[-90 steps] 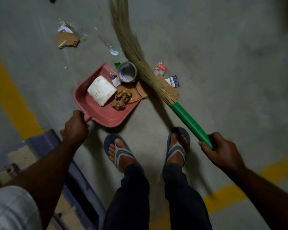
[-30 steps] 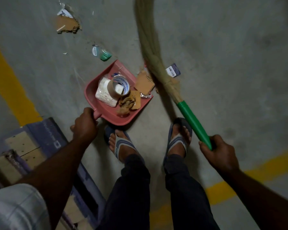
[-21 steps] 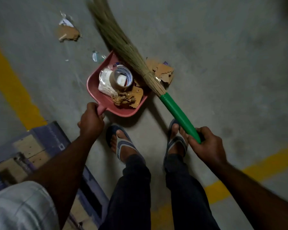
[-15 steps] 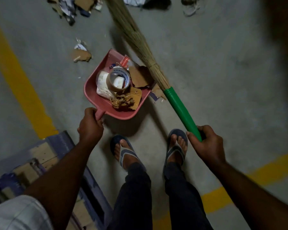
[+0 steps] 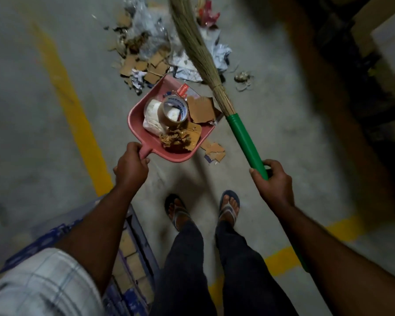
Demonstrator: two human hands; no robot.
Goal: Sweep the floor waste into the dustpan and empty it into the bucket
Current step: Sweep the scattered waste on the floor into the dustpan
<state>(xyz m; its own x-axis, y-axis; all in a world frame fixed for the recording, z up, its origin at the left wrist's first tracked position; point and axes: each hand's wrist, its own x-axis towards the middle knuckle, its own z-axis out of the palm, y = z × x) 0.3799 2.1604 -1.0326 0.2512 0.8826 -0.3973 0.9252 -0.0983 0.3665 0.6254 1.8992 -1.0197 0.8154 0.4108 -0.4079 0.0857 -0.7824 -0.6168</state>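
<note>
Pink dustpan (image 5: 146, 133) in left hand (image 5: 131, 166)

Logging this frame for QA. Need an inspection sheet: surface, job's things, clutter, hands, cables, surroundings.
Surface: grey concrete floor with yellow painted lines.
Job's things: pink dustpan holding a tape roll, a white block and cardboard pieces; broom with green handle; bucket not seen.
Clutter: waste pile of cardboard, paper and plastic just beyond the dustpan; loose cardboard bits on the floor beside it.
Hands: left hand grips the dustpan handle; right hand grips the broom handle.
Cables: nothing seen.
Surroundings: blue pallet at lower left; dark, blurred shapes at upper right, cannot tell what.
</note>
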